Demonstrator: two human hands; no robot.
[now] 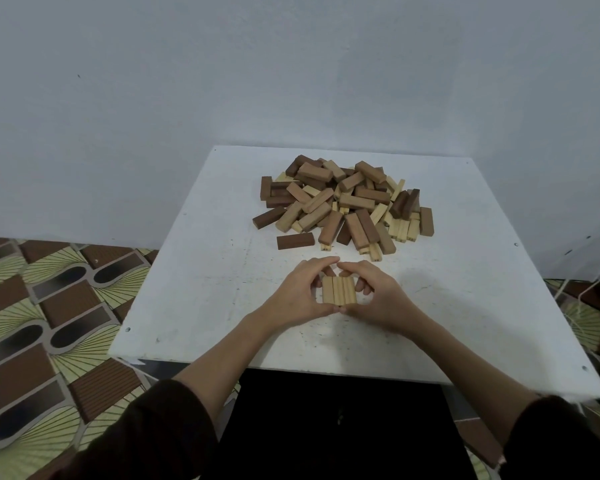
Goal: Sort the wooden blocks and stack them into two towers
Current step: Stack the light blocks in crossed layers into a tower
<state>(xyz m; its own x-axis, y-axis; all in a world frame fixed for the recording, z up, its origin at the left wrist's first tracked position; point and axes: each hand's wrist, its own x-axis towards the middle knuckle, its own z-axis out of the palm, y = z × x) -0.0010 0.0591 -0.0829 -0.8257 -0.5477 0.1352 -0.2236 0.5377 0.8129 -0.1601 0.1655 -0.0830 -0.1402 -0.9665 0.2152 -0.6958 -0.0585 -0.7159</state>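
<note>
A row of three light wooden blocks (338,290) lies side by side on the white table (194,271), near its front middle. My left hand (300,296) cups the row from the left and my right hand (378,296) from the right. Both hands' fingers and thumbs curl round the row; the fingertips meet behind it and the thumbs meet in front. A loose pile of wooden blocks (343,202), several light, several mid-brown and several dark, sits at the back middle of the table.
A single dark block (295,241) lies flat just in front of the pile. A pale wall rises directly behind the table. Patterned floor shows to the left and right, and a black surface lies under the table's front edge.
</note>
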